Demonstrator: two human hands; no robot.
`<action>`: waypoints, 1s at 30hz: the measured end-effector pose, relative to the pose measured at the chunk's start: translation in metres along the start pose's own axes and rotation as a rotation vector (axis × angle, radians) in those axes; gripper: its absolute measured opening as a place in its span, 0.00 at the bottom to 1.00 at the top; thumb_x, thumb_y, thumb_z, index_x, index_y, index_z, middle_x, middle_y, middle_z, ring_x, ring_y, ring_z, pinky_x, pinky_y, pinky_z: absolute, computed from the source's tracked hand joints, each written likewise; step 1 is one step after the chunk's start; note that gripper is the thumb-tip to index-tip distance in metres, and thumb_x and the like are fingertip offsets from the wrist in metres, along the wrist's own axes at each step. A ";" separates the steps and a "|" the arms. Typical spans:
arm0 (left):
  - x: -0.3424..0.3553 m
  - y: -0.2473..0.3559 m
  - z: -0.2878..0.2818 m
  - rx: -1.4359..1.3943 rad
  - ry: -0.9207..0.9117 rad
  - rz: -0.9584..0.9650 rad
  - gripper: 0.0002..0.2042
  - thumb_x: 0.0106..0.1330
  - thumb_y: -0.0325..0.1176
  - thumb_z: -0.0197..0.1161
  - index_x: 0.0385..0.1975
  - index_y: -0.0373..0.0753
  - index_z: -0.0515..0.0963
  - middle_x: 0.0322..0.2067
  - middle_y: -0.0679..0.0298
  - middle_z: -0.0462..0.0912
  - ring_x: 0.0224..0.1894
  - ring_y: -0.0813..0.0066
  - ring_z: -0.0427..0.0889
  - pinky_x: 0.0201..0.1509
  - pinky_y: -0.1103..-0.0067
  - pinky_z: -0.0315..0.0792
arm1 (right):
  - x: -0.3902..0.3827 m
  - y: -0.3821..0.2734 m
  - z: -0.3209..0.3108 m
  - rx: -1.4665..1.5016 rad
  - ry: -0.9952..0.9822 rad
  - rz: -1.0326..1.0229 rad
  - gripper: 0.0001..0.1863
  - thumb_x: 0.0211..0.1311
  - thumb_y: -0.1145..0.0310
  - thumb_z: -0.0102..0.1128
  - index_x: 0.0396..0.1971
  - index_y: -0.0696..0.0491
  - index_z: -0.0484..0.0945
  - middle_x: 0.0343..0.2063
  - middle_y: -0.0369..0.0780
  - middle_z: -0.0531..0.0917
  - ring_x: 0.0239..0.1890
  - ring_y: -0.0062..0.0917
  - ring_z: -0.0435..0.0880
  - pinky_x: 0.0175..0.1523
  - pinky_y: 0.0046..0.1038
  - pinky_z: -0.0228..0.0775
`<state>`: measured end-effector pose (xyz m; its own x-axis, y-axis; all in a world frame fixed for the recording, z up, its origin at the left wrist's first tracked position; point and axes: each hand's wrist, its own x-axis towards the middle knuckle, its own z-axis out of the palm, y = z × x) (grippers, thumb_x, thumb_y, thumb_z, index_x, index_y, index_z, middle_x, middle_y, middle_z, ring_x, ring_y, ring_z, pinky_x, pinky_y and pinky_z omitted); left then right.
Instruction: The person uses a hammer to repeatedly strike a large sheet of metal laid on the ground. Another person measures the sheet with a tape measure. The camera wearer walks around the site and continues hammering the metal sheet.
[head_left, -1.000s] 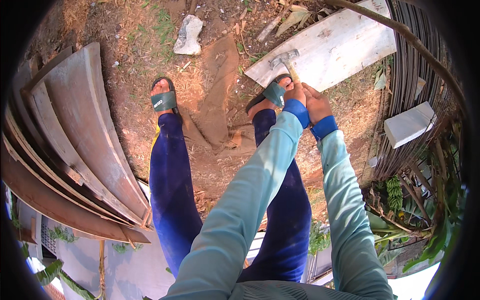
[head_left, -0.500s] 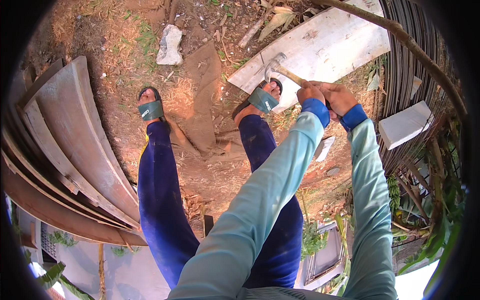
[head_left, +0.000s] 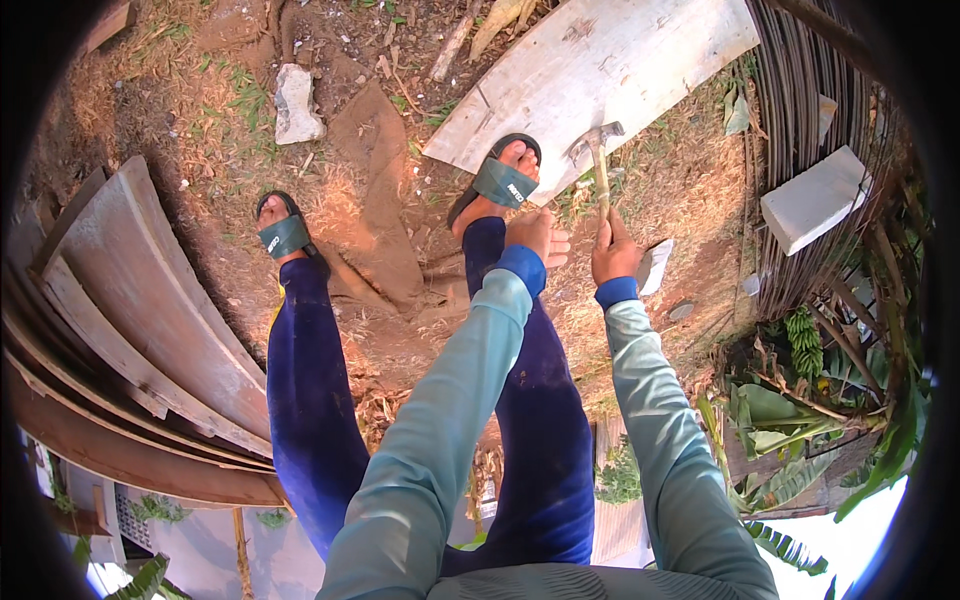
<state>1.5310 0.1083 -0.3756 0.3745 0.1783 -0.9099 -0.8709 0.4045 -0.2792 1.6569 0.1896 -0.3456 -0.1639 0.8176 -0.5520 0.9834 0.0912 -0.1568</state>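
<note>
My right hand (head_left: 615,252) is closed round the wooden handle of a claw hammer (head_left: 600,175). Its metal head points away from me, over the near edge of a pale, weathered board (head_left: 640,60) on the ground. To the left of the hammer, my left hand (head_left: 537,238) is apart from it, fingers loosely bent and spaced, with nothing visible in them. My right foot, in a green-strapped sandal (head_left: 505,183), is on the board's near left part. A thin, dark nail-like piece (head_left: 484,98) shows at the board's left part.
Curved, stacked boards (head_left: 150,270) stand at the left. A bundle of long rods (head_left: 815,110) lies at the right, with a white block (head_left: 815,200) on it. A pale stone chunk (head_left: 297,105) and a brown cloth (head_left: 375,190) lie on the dry ground ahead.
My left hand has come off the hammer and moved left. The right hand has drawn nearer with the hammer, whose handle has swung closer to upright in view. The view has shifted slightly.
</note>
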 end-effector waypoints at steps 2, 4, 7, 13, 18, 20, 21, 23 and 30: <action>-0.008 -0.002 0.002 0.051 -0.010 0.007 0.26 0.70 0.45 0.46 0.56 0.27 0.61 0.47 0.40 0.75 0.48 0.50 0.78 0.47 0.60 0.76 | -0.011 -0.005 0.003 0.006 -0.039 0.002 0.18 0.65 0.63 0.47 0.52 0.52 0.74 0.35 0.52 0.81 0.37 0.46 0.81 0.41 0.38 0.73; -0.005 -0.020 0.010 0.139 -0.016 0.065 0.24 0.68 0.45 0.49 0.53 0.30 0.66 0.42 0.47 0.78 0.39 0.57 0.81 0.41 0.66 0.77 | -0.017 0.002 0.006 -0.019 -0.080 -0.060 0.18 0.65 0.62 0.48 0.52 0.51 0.74 0.33 0.52 0.81 0.36 0.45 0.82 0.40 0.39 0.73; 0.060 -0.094 0.015 0.365 -0.063 0.392 0.20 0.67 0.45 0.52 0.48 0.32 0.72 0.37 0.55 0.80 0.33 0.66 0.80 0.36 0.73 0.76 | -0.025 -0.004 -0.012 -0.004 -0.184 -0.013 0.18 0.65 0.61 0.48 0.52 0.49 0.75 0.30 0.52 0.82 0.33 0.44 0.82 0.36 0.38 0.73; 0.015 -0.065 0.062 0.370 -0.009 0.423 0.17 0.65 0.40 0.58 0.42 0.30 0.76 0.35 0.57 0.82 0.36 0.72 0.80 0.39 0.78 0.72 | -0.018 0.023 -0.016 0.097 -0.161 -0.017 0.26 0.65 0.67 0.49 0.64 0.47 0.61 0.34 0.47 0.83 0.32 0.32 0.83 0.36 0.31 0.73; 0.048 -0.079 0.070 0.569 0.198 0.335 0.14 0.65 0.35 0.56 0.44 0.33 0.76 0.37 0.53 0.82 0.40 0.66 0.82 0.44 0.74 0.73 | -0.011 0.033 0.005 0.411 -0.194 0.152 0.28 0.64 0.72 0.50 0.65 0.46 0.61 0.36 0.35 0.81 0.35 0.15 0.75 0.40 0.19 0.70; 0.050 -0.098 0.071 0.689 0.385 0.429 0.13 0.65 0.35 0.55 0.44 0.34 0.76 0.38 0.52 0.82 0.41 0.64 0.82 0.45 0.73 0.73 | -0.015 0.033 0.011 0.331 -0.182 0.113 0.29 0.64 0.70 0.51 0.65 0.46 0.61 0.35 0.35 0.81 0.33 0.15 0.75 0.38 0.20 0.70; 0.055 -0.103 0.070 0.654 0.394 0.432 0.14 0.65 0.35 0.55 0.45 0.33 0.76 0.38 0.53 0.82 0.42 0.65 0.81 0.46 0.74 0.73 | -0.017 0.034 0.009 0.195 -0.253 0.182 0.29 0.63 0.70 0.52 0.65 0.46 0.60 0.34 0.34 0.82 0.32 0.15 0.76 0.38 0.20 0.70; 0.052 -0.108 0.072 0.591 0.392 0.438 0.14 0.66 0.35 0.54 0.45 0.33 0.76 0.39 0.53 0.81 0.44 0.66 0.81 0.48 0.74 0.72 | -0.019 0.044 0.009 0.135 -0.274 0.146 0.29 0.63 0.69 0.52 0.65 0.46 0.60 0.32 0.36 0.82 0.31 0.17 0.77 0.37 0.21 0.70; 0.020 -0.075 0.076 0.296 0.119 0.344 0.18 0.69 0.41 0.48 0.46 0.31 0.75 0.41 0.51 0.81 0.45 0.62 0.79 0.49 0.75 0.70 | -0.001 0.043 -0.002 -0.081 -0.357 0.112 0.27 0.63 0.63 0.51 0.63 0.43 0.63 0.33 0.49 0.82 0.34 0.36 0.82 0.37 0.32 0.72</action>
<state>1.6278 0.1494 -0.3498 0.0260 0.2496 -0.9680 -0.8033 0.5816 0.1284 1.6990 0.1935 -0.3501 -0.0576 0.5771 -0.8147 0.9974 0.0684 -0.0220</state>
